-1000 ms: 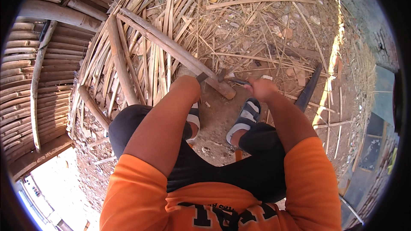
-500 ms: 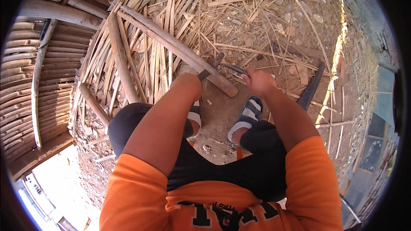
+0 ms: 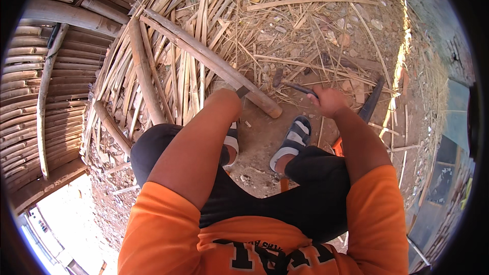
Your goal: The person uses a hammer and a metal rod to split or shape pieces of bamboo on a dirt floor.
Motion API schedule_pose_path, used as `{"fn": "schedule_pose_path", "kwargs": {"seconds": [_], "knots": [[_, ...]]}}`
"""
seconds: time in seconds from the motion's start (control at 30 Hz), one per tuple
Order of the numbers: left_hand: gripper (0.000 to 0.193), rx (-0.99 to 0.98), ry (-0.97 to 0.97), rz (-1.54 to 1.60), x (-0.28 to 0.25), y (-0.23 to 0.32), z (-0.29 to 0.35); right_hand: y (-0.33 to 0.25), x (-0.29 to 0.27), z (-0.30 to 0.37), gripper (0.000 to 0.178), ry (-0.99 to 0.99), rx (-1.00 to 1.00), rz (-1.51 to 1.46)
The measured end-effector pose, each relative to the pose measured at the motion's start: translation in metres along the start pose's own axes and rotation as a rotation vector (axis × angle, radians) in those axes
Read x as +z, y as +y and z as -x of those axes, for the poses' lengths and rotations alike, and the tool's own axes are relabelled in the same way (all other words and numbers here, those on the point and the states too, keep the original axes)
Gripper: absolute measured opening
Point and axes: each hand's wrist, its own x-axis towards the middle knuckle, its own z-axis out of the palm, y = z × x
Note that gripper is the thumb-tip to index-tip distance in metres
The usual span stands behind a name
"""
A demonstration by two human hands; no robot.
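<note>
Pole (image 3: 211,60): my landmark, slanting from front-left down to a cut end just ahead of my right sandal (image 3: 297,136). I judge it stiff and hefty, dry rather than slippery; I would hold it on the round shaft, back from that end.
Hammer (image 3: 300,88): to the right of the pole's cut end, its dark head (image 3: 277,77) toward the pole and apart from it. I expect the weight to sit at the head, so the handle's far end suits my grip; rigid, hardly fragile.
Right hand (image 3: 328,102): right of the pole, fingers closed round the hammer's handle end, with no gap that I can see.
Flat dark metal piece (image 3: 242,91): against the pole's near side as I see it, a little back from the cut end; whether it touches, I cannot tell. Likely hard and thin-edged, so I would pinch its broad sides.
Left hand (image 3: 222,101): just on the near side of the pole, beside that metal piece. My own wrist hides the fingers, so how closed they are, and on what, I cannot tell.
Split strips (image 3: 188,79): beneath and around the pole's upper stretch; light, springy, probably splintery.
</note>
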Motion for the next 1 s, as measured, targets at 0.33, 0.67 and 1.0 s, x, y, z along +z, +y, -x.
{"fn": "schedule_pose_path", "kwargs": {"seconds": [0.33, 0.67, 1.0], "knots": [[0.031, 0.06, 0.06, -0.074, 0.012, -0.008, -0.016, -0.037, 0.008, -0.017, 0.039, -0.001, 0.088, -0.141], [0.032, 0.088, 0.109, 0.006, 0.01, -0.009, -0.008, 0.017, 0.015, -0.013, 0.039, 0.208, 0.379, -0.157], [0.026, 0.196, 0.017, -0.165, 0.006, -0.006, -0.021, -0.06, 0.017, 0.01, 0.039, -0.348, -0.506, 0.193]]}}
